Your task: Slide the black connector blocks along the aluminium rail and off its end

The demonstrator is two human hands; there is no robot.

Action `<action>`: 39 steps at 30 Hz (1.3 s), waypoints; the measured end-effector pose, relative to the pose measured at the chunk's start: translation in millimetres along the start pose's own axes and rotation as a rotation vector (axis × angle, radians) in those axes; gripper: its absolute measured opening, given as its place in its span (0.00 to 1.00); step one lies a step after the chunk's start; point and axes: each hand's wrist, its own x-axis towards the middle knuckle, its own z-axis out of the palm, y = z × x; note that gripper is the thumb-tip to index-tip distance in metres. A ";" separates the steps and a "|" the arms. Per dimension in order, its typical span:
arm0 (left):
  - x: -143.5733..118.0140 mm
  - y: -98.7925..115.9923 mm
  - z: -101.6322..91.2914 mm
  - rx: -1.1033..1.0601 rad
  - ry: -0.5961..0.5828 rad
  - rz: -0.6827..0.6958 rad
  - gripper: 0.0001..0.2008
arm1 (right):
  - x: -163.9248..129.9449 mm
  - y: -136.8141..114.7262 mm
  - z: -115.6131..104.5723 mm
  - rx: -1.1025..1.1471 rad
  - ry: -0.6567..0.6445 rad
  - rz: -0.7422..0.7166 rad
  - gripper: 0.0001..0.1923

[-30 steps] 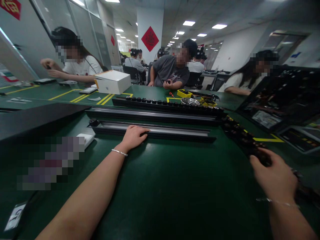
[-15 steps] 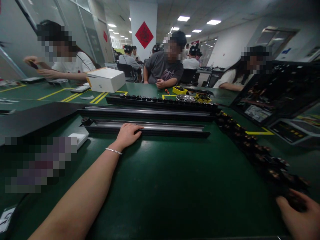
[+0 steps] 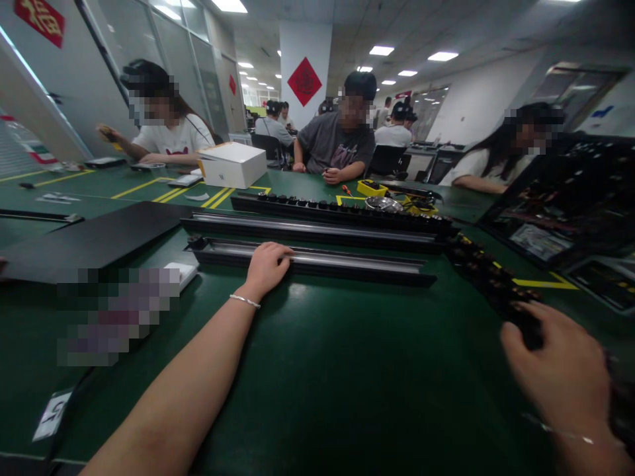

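My left hand lies over the near black rail, its fingers across the channel and its thumb along the front edge. That rail has a pale, shiny inside and a small black piece at its left end. Behind it lies a second, similar black rail. On the right, my right hand is curled, slightly blurred, with a small black part between thumb and fingers. It is beside a long row of dark parts with coppery spots; the hand hides some of them.
A third rail at the back carries several black parts. A dark panel lies left, near a white device. A white box, a yellow tray and a large dark frame stand farther off. Several people sit around.
The view has turned left, shifting the scene rightward. My right hand has come up and inward from the lower right corner, with a black part in it. My left hand stays on the near rail.
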 end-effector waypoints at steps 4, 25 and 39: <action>-0.5 -3.2 -3.2 0.061 0.163 -0.150 0.13 | 41.2 -72.5 34.6 0.140 -0.102 -0.311 0.23; 2.4 -46.7 -45.2 0.210 0.264 -0.889 0.34 | 44.5 -147.8 129.5 0.089 -0.206 -0.187 0.24; 9.2 -111.4 -76.2 0.298 -0.113 -1.013 0.33 | 43.6 -148.8 130.3 0.100 -0.191 -0.175 0.24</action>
